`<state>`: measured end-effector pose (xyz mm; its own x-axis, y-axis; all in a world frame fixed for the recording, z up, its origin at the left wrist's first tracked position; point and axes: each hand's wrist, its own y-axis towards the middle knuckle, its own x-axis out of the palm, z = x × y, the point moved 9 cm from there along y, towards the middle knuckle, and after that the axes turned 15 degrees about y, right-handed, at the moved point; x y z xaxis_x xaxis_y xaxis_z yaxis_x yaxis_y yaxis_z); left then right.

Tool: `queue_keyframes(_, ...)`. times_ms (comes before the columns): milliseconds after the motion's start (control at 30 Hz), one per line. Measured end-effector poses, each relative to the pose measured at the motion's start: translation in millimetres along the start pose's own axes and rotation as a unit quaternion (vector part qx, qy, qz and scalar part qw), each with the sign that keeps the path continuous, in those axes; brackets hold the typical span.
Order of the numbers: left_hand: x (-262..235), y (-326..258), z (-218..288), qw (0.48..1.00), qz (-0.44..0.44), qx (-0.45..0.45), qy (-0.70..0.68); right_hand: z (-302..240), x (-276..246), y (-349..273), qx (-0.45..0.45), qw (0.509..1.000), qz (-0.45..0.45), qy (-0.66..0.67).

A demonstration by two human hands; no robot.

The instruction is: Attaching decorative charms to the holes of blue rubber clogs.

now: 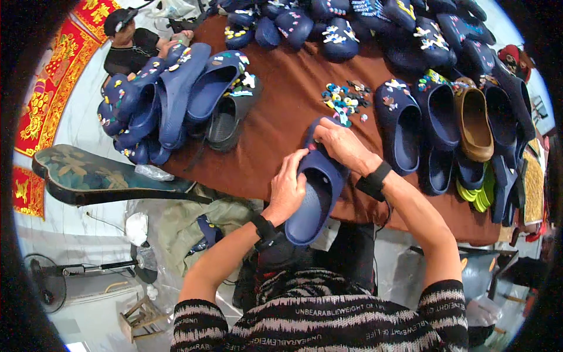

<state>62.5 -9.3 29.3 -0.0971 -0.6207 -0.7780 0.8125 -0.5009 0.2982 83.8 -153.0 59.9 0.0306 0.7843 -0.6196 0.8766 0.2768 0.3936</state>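
A navy blue clog (311, 205) is held over the table's near edge, its heel toward me and its toe pointing away. My left hand (288, 186) grips its left side, fingers wrapped over the upper near the opening. At the toe, my right hand (343, 144) is closed over the front of the upper, its fingers bent. Whether a small charm sits between those fingertips I cannot make out; a small red spot shows beside them. Just beyond lies a loose pile of small colourful shoe charms (345, 102) on the brown cloth (281, 111).
Decorated navy clogs (170, 97) are heaped at the left, with more (340, 38) along the far side. Rows of clogs (404, 132) stand at the right, including a brown one (474, 123). A person (132, 44) sits at the far left. A patterned chair back (99, 173) juts near the table's left edge.
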Motion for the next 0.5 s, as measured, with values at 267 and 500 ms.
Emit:
queue_keyframes(267, 4.3, 0.0, 0.3, 1.000, -0.007, -0.007, -0.005, 1.1, -6.0, -18.9, 0.006, 0.993, 0.116, 0.022)
queue_keyframes(500, 2.2, -0.2, -1.2, 1.000, 0.003, -0.005, -0.013, 35.1, -24.9, -60.1, 0.109, 0.918, 0.307, 0.225)
